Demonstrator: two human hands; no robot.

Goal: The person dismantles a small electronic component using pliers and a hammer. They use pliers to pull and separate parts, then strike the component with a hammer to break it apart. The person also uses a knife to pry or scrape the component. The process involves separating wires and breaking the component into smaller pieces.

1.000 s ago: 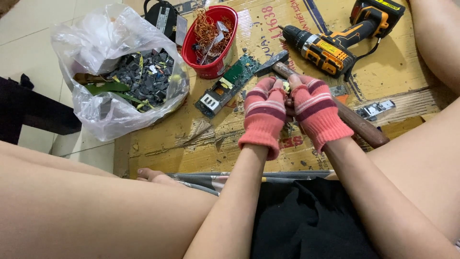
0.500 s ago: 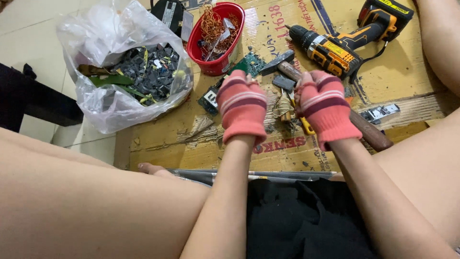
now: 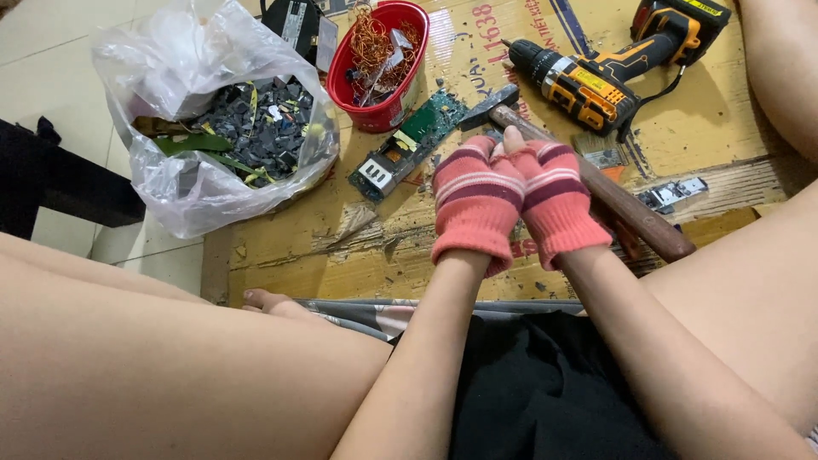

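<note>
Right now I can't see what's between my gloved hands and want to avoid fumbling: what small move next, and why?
Probably part the hands a little. The left hand and right hand are pressed together above the cardboard, hiding whatever they pinch. The hammer lies right under the right hand, and the green circuit board sits just beyond the left.

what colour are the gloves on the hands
Pink-red knit with darker maroon and pale stripes, fingerless, on both the left hand and right hand; seen in the head view.

Clear plastic bag (image 3: 204, 119) of dark scrap, far left | flattened brown cardboard sheet (image 3: 477, 77) with red and blue print, underfoot | yellow-black label (image 3: 705, 8) on drill battery, top right
</note>
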